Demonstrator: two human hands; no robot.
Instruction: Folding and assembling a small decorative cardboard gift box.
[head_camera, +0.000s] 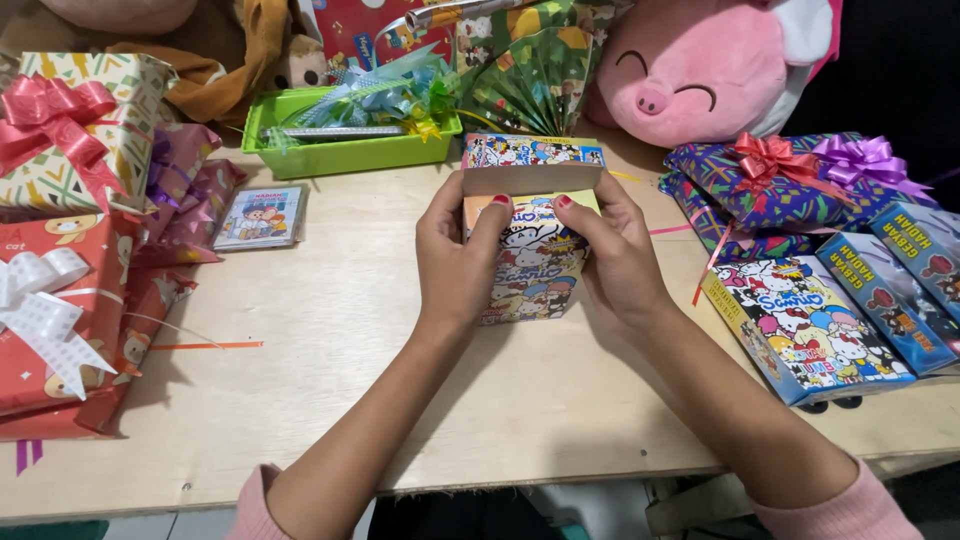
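A small cardboard gift box (530, 260) printed with cartoon characters stands on the wooden table (330, 340) in the middle of the head view. Its lid flap (532, 165) is raised at the back. My left hand (455, 255) grips the box's left side, thumb on the top front edge. My right hand (615, 255) grips the right side, thumb also on that top edge. Both thumbnails are painted red. The inside of the box is hidden.
Wrapped presents with ribbon bows (60, 130) pile up at the left. A green tray (340, 150) of ribbons sits behind the box, a small card packet (262, 216) left of it. A pink plush pig (700, 65), wrapped gifts (780, 185) and flat cartoon boxes (800, 330) crowd the right.
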